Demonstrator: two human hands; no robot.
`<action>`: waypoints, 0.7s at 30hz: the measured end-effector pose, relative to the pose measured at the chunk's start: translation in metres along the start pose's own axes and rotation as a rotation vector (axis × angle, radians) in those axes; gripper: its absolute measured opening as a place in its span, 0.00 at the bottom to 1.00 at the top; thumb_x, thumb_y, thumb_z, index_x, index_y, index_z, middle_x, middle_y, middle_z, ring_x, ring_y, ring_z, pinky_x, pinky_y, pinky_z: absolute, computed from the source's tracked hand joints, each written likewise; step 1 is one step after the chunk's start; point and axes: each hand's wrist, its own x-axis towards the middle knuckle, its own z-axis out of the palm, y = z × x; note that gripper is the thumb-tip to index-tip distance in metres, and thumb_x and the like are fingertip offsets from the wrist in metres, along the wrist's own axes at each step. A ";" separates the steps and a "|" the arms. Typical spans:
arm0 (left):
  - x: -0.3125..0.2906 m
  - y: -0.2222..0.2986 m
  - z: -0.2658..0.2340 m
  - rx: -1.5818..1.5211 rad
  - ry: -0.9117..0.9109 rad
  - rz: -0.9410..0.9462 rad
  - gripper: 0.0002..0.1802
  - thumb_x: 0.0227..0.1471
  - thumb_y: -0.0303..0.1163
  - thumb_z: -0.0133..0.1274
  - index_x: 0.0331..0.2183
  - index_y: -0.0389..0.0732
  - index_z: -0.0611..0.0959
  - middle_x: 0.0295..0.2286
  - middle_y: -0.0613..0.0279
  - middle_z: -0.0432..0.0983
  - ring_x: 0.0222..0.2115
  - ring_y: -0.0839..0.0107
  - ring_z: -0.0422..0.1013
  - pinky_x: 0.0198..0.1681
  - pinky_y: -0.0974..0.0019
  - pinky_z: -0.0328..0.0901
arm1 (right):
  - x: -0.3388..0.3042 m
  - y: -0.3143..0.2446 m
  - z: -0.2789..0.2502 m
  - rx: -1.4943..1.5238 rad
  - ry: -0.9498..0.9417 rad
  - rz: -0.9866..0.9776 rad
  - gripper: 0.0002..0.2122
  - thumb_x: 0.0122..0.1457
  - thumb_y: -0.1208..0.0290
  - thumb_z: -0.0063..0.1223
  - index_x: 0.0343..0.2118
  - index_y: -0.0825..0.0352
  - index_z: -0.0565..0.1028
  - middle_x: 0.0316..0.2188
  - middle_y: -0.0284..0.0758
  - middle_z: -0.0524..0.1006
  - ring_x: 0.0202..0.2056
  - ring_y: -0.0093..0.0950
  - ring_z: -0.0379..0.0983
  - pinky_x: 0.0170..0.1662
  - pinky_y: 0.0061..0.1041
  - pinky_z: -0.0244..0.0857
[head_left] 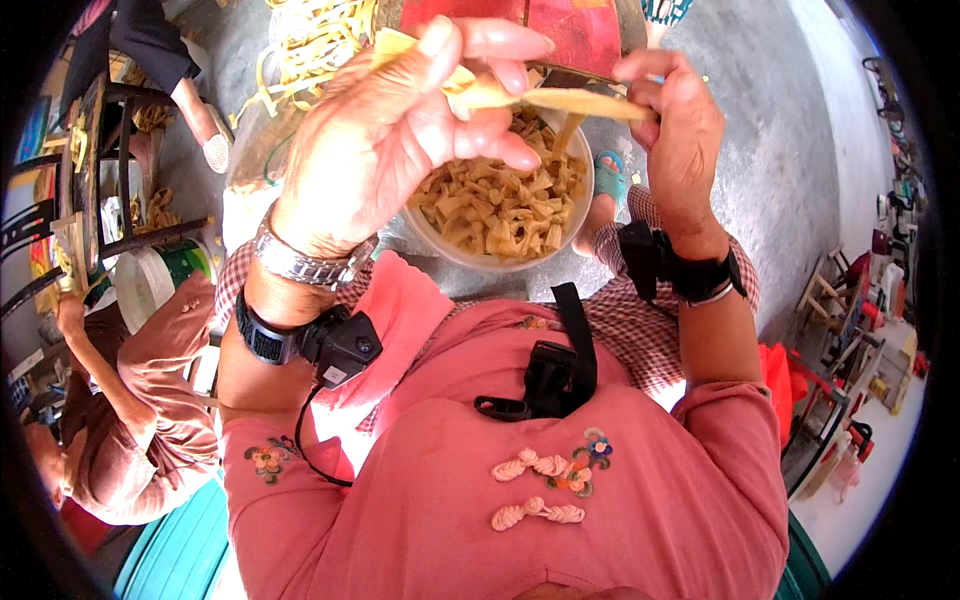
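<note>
A: What is seen at the far left?
B: A co-worker point(150, 400) is seated there; farther in, a heap point(315, 45) of yellow strips is spread beyond the left hand point(385, 130)

A: And how is the left grip made?
B: The strip point(585, 101) is held between thumb and fingers, with some fingers spread; how firmly cannot be told

A: Where is the strip placed?
B: It is stretched between both hands, its long axis running nearly sideways, rightward from the left grip; what seems a loose end point(568, 135) is hung below the span, nearer in view to the left fingertips

A: What is set beneath?
B: A white bowl point(490, 264), by which knots point(510, 215) are held

A: And at the right?
B: The strip's far end is pinched by the right hand point(685, 145), fingers curled in
</note>
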 end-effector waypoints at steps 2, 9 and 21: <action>0.001 -0.001 -0.003 0.001 -0.005 -0.036 0.30 0.61 0.48 0.33 0.51 0.29 0.68 0.33 0.64 0.66 0.26 0.77 0.63 0.38 0.62 0.69 | -0.004 -0.006 0.003 0.062 -0.061 0.067 0.12 0.60 0.64 0.49 0.30 0.70 0.74 0.25 0.31 0.73 0.29 0.17 0.67 0.33 0.17 0.62; 0.003 -0.005 -0.007 0.485 0.245 -0.076 0.25 0.57 0.47 0.46 0.43 0.34 0.75 0.25 0.65 0.73 0.16 0.82 0.63 0.21 0.77 0.63 | -0.002 -0.004 0.015 0.025 -0.225 0.118 0.10 0.57 0.68 0.54 0.33 0.71 0.73 0.23 0.32 0.72 0.27 0.17 0.67 0.31 0.17 0.62; -0.001 0.020 -0.022 0.217 0.328 0.103 0.07 0.51 0.28 0.53 0.34 0.36 0.78 0.15 0.71 0.65 0.13 0.84 0.58 0.15 0.79 0.57 | 0.007 -0.029 0.006 -0.062 -0.371 -0.063 0.10 0.59 0.68 0.48 0.27 0.71 0.71 0.18 0.37 0.65 0.20 0.26 0.63 0.25 0.23 0.58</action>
